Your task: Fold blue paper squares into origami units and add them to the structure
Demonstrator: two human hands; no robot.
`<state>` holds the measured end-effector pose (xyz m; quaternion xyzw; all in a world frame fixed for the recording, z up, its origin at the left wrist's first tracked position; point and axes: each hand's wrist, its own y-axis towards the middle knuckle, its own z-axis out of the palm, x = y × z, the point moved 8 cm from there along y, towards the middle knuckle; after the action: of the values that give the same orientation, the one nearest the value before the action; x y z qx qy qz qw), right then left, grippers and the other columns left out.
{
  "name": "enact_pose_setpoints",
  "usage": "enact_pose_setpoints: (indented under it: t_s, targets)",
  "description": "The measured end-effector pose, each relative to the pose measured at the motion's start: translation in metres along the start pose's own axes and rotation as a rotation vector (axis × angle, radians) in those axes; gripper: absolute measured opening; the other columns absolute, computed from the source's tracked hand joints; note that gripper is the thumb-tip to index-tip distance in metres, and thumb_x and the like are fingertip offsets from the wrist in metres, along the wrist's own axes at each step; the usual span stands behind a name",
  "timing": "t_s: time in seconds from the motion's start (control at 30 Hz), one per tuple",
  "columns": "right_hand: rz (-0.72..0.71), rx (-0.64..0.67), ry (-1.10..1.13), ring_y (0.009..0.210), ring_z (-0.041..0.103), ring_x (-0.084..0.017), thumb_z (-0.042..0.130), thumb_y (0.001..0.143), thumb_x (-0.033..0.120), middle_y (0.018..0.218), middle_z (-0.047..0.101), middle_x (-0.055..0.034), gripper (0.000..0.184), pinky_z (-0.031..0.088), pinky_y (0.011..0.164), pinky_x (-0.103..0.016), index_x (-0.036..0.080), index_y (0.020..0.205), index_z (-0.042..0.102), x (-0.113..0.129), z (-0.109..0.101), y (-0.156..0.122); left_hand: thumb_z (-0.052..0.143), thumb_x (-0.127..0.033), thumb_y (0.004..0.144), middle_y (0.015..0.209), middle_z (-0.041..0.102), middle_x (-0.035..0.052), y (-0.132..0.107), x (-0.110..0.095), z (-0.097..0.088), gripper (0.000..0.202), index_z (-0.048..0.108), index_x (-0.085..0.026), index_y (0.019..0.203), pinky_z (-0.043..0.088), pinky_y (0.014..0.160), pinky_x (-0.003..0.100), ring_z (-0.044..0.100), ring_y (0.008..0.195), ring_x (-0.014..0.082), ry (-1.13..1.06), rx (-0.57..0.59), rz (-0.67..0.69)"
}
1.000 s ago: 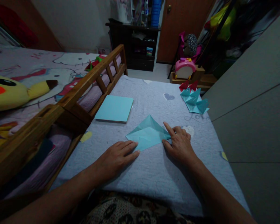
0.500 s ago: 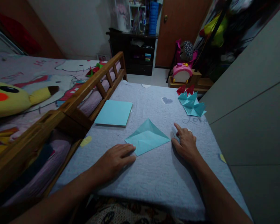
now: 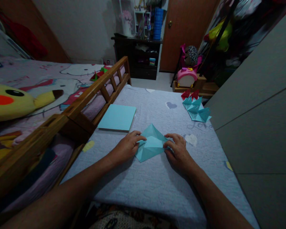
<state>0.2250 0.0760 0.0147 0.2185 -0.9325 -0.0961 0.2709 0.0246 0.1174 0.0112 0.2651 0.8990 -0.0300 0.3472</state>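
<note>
A creased light-blue sheet of origami paper (image 3: 151, 147) lies on the bed in front of me, one corner pointing away. My left hand (image 3: 130, 144) grips its left corner, with the index finger on top and the thumb hidden. At the right corner, my right hand (image 3: 177, 147) pinches the paper between bent fingers and thumb. Beyond the left hand rests a square stack of light-blue paper (image 3: 117, 117). Folded blue paper pieces (image 3: 196, 109) and folded red ones (image 3: 190, 94) sit together near the bed's far right corner.
A wooden rail (image 3: 105, 92) runs along the left side, with a yellow plush toy (image 3: 11, 101) on the bed beyond it. A pale cabinet (image 3: 259, 127) borders the right. Past the far edge stand a pink toy case (image 3: 187, 78) and a dark cabinet (image 3: 135, 58).
My left hand has moved up to the paper's left corner. My right hand has gone from pointing beside the sheet to gripping its right corner. The view has shifted slightly.
</note>
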Motion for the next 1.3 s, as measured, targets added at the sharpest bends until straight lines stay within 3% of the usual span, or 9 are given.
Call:
enact_pose_setpoints:
  t_s: [0.27, 0.47, 0.63, 0.8, 0.97, 1.07, 1.17, 1.23, 1.3]
  targets:
    - [0.029, -0.166, 0.118, 0.127, 0.045, -0.031, 0.050, 0.078, 0.003, 0.134, 0.054, -0.0100, 0.023, 0.038, 0.105, -0.054, 0.023, 0.081, 0.062, -0.008, -0.016, 0.000, 0.052, -0.009, 0.079, 0.110, 0.071, 0.0094, 0.013, -0.005, -0.009, 0.039, 0.073, -0.019, 0.111, 0.051, 0.098, 0.042, 0.066, 0.103, 0.0260, -0.181, -0.005, -0.105]
    - [0.216, -0.257, 0.386, 0.133, 0.046, -0.032, 0.050, 0.088, 0.020, 0.140, 0.054, -0.0106, 0.017, 0.034, 0.111, -0.057, 0.024, 0.095, 0.066, -0.029, -0.031, -0.003, 0.057, -0.018, 0.083, 0.113, 0.069, 0.0093, 0.025, -0.023, -0.022, 0.033, 0.074, -0.019, 0.111, 0.051, 0.098, 0.043, 0.065, 0.102, 0.0250, -0.392, -0.162, -0.151]
    - [0.390, -0.326, 0.667, 0.117, 0.058, -0.028, 0.063, 0.088, 0.038, 0.140, 0.052, -0.0105, 0.016, 0.049, 0.097, -0.047, 0.025, 0.096, 0.059, -0.045, -0.027, -0.006, 0.062, -0.021, 0.082, 0.116, 0.067, 0.0075, 0.027, -0.034, -0.014, 0.034, 0.071, -0.020, 0.115, 0.048, 0.103, 0.042, 0.063, 0.109, 0.0236, -0.525, -0.196, -0.137]
    - [0.531, -0.503, 0.807, 0.108, 0.060, -0.022, 0.080, 0.069, 0.033, 0.151, 0.038, -0.0129, 0.077, 0.057, 0.083, -0.038, 0.033, 0.134, 0.038, -0.063, -0.021, -0.012, 0.064, -0.027, 0.085, 0.120, 0.067, 0.0071, 0.022, -0.024, 0.002, 0.040, 0.065, -0.021, 0.124, 0.054, 0.095, 0.042, 0.064, 0.105, 0.0238, -0.723, -0.176, -0.237]
    - [0.585, -0.360, 1.145, 0.089, 0.069, -0.021, 0.079, 0.070, 0.032, 0.112, 0.066, -0.0049, 0.106, 0.059, 0.079, -0.039, 0.035, 0.150, 0.011, -0.058, -0.005, -0.007, 0.070, -0.027, 0.081, 0.125, 0.064, 0.0072, 0.022, -0.019, 0.010, 0.070, 0.043, -0.027, 0.146, 0.057, 0.086, 0.033, 0.066, 0.106, 0.0209, -0.936, -0.202, -0.246]
    - [0.614, -0.302, 1.281, 0.092, 0.071, -0.024, 0.080, 0.072, 0.031, 0.101, 0.073, -0.0028, 0.087, 0.058, 0.084, -0.042, 0.030, 0.144, 0.032, -0.053, -0.002, -0.005, 0.071, -0.026, 0.081, 0.121, 0.064, 0.0052, 0.021, -0.014, 0.013, 0.093, 0.018, -0.035, 0.157, 0.058, 0.083, 0.032, 0.068, 0.099, 0.0180, -1.001, -0.200, -0.258]
    - [0.585, -0.301, 1.306, 0.097, 0.071, -0.025, 0.083, 0.070, 0.031, 0.105, 0.075, -0.0058, 0.054, 0.056, 0.089, -0.043, 0.024, 0.118, 0.060, -0.051, -0.004, -0.003, 0.076, -0.029, 0.077, 0.111, 0.069, 0.0066, 0.020, -0.010, 0.020, 0.070, 0.050, -0.024, 0.142, 0.057, 0.079, 0.030, 0.069, 0.091, 0.0189, -0.998, -0.063, -0.271]
    - [0.576, -0.318, 1.288, 0.096, 0.070, -0.025, 0.084, 0.069, 0.033, 0.104, 0.075, -0.0058, 0.041, 0.055, 0.091, -0.043, 0.023, 0.106, 0.067, -0.053, -0.004, -0.003, 0.077, -0.033, 0.078, 0.098, 0.072, 0.0079, 0.018, -0.010, 0.031, 0.039, 0.070, -0.017, 0.113, 0.055, 0.071, 0.028, 0.067, 0.081, 0.0185, -0.938, 0.146, -0.301]
    - [0.579, -0.353, 1.247, 0.091, 0.069, -0.023, 0.085, 0.068, 0.034, 0.098, 0.075, -0.0035, 0.036, 0.054, 0.088, -0.041, 0.024, 0.099, 0.069, -0.057, -0.007, -0.005, 0.075, -0.037, 0.080, 0.086, 0.072, 0.0080, 0.016, -0.009, 0.031, 0.027, 0.074, -0.014, 0.094, 0.052, 0.063, 0.027, 0.063, 0.070, 0.0167, -0.906, 0.211, -0.293]
